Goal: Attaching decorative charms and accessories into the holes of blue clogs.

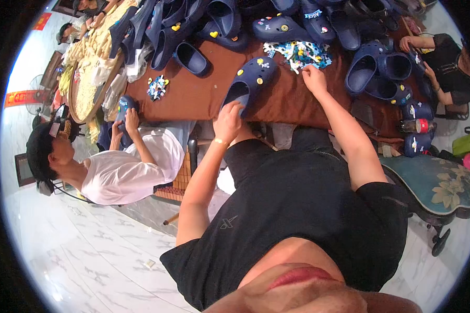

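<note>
My left hand [227, 123] is closed round the heel end of a navy foam clog [251, 78], which lies on the brown cloth with its toe pointing away from me. Yellow and white charms dot the clog's upper. At the near edge of a pile of blue, white and black shoe charms [303, 55], my right hand [314, 80] has its fingers drawn together. Whatever sits between those fingertips is too small to make out.
Many navy clogs [224, 18] crowd the far side of the brown-covered table [188, 94]. A smaller charm pile [157, 87] lies at left. A co-worker in white [125, 167] holds a clog at left; another in black [449, 68] works at right. A padded stool [433, 182] stands beside me.
</note>
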Tool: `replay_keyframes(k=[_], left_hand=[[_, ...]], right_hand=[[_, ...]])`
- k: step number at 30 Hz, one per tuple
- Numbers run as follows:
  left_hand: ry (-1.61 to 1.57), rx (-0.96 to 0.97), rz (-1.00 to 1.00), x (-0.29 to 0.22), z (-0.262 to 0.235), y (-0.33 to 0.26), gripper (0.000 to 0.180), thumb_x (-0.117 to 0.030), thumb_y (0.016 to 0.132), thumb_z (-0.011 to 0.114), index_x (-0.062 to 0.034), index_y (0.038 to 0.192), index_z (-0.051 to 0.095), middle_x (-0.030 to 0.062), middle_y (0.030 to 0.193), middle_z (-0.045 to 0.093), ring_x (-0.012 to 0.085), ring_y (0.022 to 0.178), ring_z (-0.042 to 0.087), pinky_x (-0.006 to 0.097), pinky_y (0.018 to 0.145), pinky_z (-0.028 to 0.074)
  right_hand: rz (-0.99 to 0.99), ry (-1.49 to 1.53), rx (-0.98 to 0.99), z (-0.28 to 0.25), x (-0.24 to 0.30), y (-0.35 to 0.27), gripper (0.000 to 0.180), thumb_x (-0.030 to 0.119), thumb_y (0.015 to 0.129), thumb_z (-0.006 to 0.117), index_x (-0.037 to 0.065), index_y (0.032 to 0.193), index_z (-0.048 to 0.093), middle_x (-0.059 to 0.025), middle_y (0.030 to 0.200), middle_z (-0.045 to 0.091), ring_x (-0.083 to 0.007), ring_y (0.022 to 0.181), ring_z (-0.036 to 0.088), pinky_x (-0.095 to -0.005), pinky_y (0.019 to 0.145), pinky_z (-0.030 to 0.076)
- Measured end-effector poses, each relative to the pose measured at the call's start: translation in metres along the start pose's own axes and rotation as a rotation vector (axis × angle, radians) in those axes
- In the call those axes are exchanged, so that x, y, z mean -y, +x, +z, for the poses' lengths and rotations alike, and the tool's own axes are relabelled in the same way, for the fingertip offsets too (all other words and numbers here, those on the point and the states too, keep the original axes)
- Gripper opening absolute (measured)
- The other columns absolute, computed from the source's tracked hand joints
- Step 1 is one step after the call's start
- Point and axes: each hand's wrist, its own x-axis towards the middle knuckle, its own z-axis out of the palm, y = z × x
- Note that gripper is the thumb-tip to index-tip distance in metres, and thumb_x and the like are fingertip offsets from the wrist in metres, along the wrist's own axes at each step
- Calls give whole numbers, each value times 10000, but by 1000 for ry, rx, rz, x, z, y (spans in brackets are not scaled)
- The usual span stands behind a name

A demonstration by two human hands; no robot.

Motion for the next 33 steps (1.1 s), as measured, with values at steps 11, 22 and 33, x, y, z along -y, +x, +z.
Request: replay_keyframes(k=[11,22,33], left_hand=[[-367,-61,-477,29,72,61,231,-192,727,570,24,807,584,215,779,582,359,755,562,399,680,447],[-327,-198,-429,22,78,56,191,-186,671,574,4,693,571,213,733,560,375,699,547,431,630,439],[-394,-223,-442,32,81,53,237,-211,675,587,22,684,545,222,718,558,371,715,543,428,658,434]], right_hand=[[5,-443,-36,11,11,31,202,169,799,468,131,991,517,-153,1000,493,-368,805,558,-462,674,460],[-41,-496,75,5,24,30,194,188,771,465,65,899,543,-161,982,525,-371,889,518,-472,718,423],[-99,-311,-27,21,15,52,161,177,738,588,45,815,537,-140,757,593,-328,703,567,-388,659,445]])
